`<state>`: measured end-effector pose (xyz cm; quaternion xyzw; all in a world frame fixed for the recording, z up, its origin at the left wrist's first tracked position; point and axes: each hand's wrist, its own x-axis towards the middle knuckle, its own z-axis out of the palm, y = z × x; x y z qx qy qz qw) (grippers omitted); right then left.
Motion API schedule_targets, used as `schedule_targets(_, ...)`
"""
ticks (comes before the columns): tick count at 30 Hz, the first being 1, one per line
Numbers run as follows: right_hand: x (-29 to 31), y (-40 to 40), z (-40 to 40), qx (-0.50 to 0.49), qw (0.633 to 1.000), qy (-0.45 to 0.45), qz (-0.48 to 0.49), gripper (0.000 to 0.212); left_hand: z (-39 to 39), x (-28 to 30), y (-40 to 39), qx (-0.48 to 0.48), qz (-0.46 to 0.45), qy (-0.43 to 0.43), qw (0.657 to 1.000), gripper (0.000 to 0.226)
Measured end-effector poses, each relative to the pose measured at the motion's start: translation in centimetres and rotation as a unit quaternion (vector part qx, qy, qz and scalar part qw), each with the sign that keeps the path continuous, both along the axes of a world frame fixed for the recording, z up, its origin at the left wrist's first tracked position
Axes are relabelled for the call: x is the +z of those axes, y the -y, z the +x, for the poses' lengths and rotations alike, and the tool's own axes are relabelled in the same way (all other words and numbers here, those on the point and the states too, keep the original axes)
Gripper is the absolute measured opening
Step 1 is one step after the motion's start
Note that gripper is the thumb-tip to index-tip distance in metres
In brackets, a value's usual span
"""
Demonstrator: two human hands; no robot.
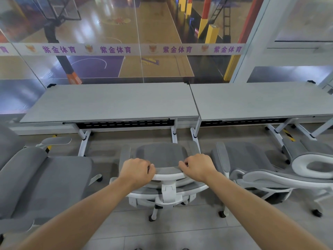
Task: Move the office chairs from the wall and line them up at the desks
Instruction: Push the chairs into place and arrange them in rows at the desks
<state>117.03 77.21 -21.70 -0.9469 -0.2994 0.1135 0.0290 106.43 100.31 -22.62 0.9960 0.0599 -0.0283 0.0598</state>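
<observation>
A grey mesh office chair with a white frame (pixel 163 154) stands directly in front of me, facing the two grey desks. My left hand (pixel 137 170) and my right hand (pixel 198 166) both grip the top edge of its backrest, a short gap between them. The left desk (pixel 108 103) and the right desk (pixel 261 100) stand side by side against a glass wall. The chair sits a little short of the seam between the desks, its seat outside the desk edge. Another grey chair (pixel 46 181) stands to its left and a third (pixel 266 170) to its right.
White desk legs (pixel 195 136) with castors stand just beyond the held chair's seat. A glass wall (pixel 137 51) with a printed band runs behind the desks. Grey tiled floor (pixel 162 235) lies under me. A white pillar (pixel 255 42) rises at the back right.
</observation>
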Motion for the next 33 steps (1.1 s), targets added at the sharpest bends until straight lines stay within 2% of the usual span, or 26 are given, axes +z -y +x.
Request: schedule_targets(33, -0.1, 0.3, -0.9, 0.006, 1.000, -0.007, 0.019, 0.055, -1.6, -0.1, 0.6, 0.011, -0.001, -0.009, 1.000, 0.049)
